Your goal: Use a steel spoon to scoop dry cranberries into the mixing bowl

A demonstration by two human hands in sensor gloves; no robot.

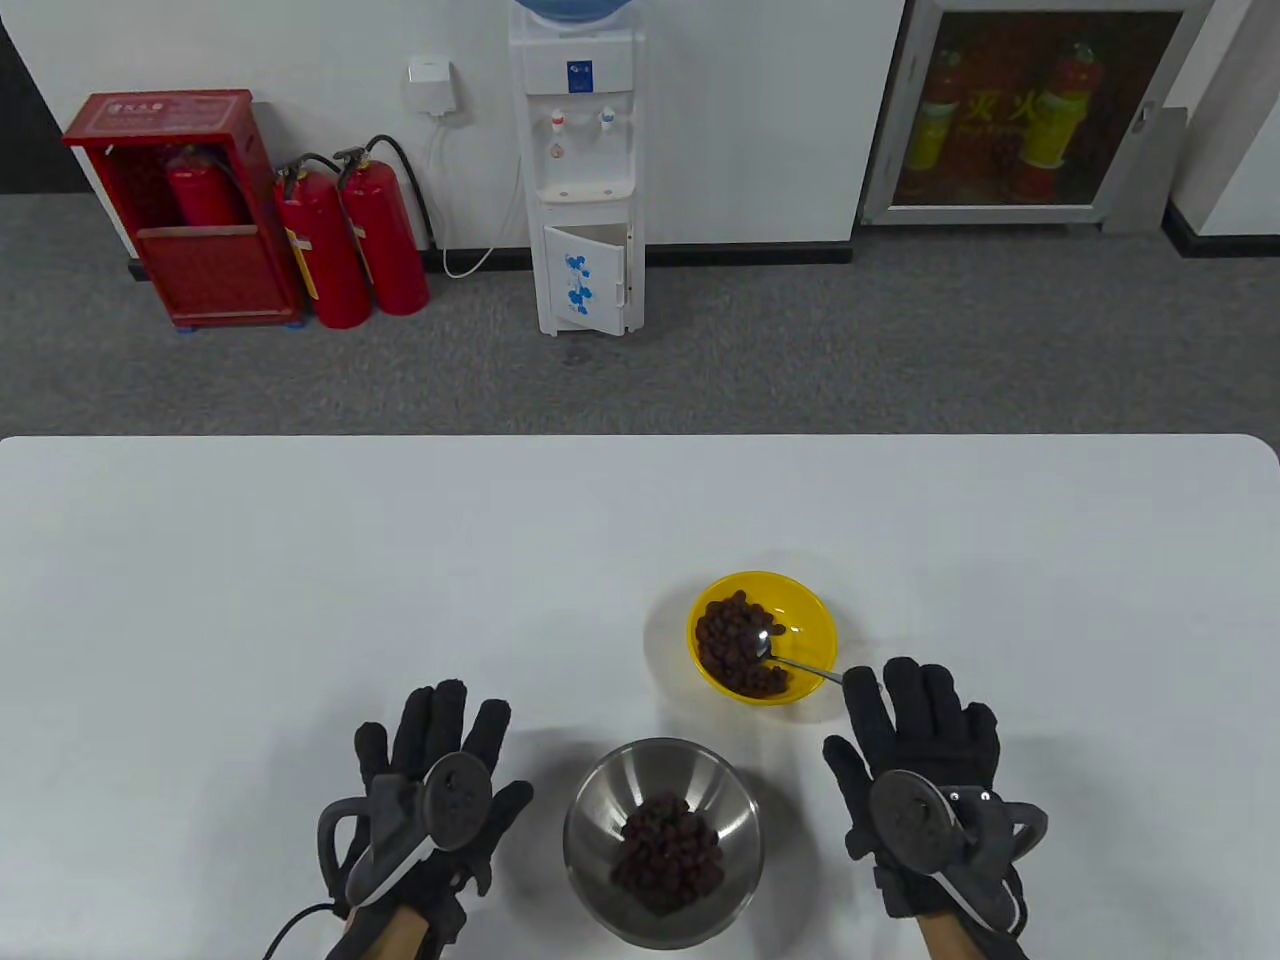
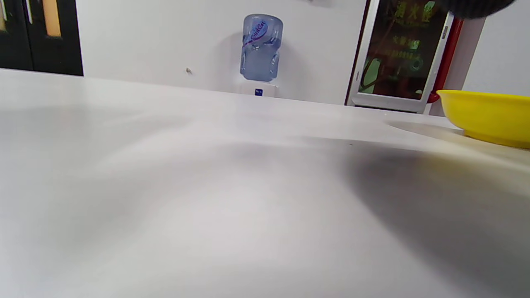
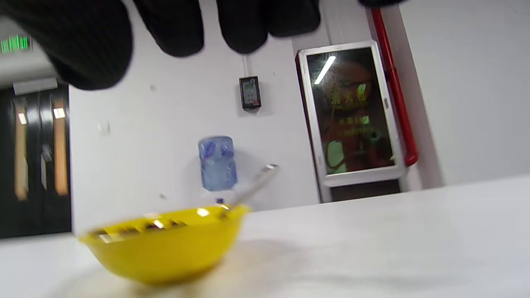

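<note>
A yellow bowl (image 1: 805, 605) of dry cranberries (image 1: 730, 640) stands on the white table, right of centre. The steel spoon (image 1: 795, 665) lies in it, its handle sticking out over the rim toward my right hand (image 1: 915, 740). That hand lies flat and open on the table, its fingertips just by the handle's end, not gripping it. The steel mixing bowl (image 1: 600, 810) stands at the near edge between my hands, with a heap of cranberries (image 1: 668, 855) inside. My left hand (image 1: 440, 745) lies flat and open left of it. The right wrist view shows the yellow bowl (image 3: 165, 248), the free spoon handle (image 3: 256, 184) and my fingers (image 3: 178, 29) above.
The left wrist view shows bare table and the yellow bowl's side (image 2: 484, 114) at the right. Beyond the table's far edge (image 1: 640, 437) stand a water dispenser (image 1: 585, 170) and red fire extinguishers (image 1: 350, 240) on the floor.
</note>
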